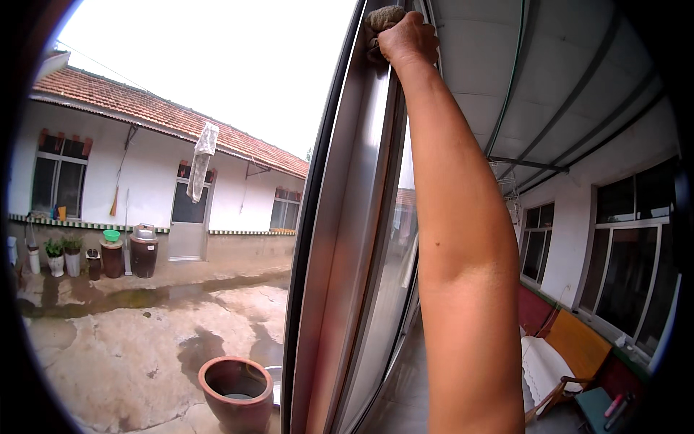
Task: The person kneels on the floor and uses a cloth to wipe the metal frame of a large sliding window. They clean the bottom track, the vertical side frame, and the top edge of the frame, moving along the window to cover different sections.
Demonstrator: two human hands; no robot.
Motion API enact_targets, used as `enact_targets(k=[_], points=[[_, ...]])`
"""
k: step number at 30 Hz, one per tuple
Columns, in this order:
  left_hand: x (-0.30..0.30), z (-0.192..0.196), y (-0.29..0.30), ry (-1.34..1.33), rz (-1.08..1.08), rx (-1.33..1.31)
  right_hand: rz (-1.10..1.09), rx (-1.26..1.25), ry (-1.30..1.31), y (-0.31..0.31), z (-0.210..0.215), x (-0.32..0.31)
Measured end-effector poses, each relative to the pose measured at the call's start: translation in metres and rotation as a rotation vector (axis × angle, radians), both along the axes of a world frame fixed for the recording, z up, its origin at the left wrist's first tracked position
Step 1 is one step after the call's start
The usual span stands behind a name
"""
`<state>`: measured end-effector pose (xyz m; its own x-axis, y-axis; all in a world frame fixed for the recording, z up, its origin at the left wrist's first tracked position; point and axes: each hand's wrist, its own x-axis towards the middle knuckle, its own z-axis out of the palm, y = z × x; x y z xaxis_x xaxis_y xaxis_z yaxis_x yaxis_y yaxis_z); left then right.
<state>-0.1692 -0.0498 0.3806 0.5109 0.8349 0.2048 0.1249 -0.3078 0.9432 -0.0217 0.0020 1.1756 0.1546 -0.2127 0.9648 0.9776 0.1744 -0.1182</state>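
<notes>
Fingers of the right hand [407, 36] are being kept curled tight around a grey rag [383, 17], which is being pressed against the top of the metal window frame [354, 217], high up, so the cloth bears on the metal. No left hand is being shown.

Metal window frame [347, 217] blocks centre, open air left, glass pane [394, 275] behind
</notes>
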Motion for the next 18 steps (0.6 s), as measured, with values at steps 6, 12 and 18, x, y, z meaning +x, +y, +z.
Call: enact_targets(k=[6, 12, 18], points=[[0.001, 0.013, -0.009, -0.004, -0.011, 0.024, -0.023, 0.039, 0.003, 0.003, -0.011, -0.003], [0.001, -0.005, -0.016, 0.013, 0.008, 0.035, -0.05, 0.195, -0.033, 0.016, -0.06, 0.0], [-0.002, 0.011, -0.039, 0.051, -0.049, -0.066, -0.163, 0.268, -0.095, 0.021, -0.12, 0.01]])
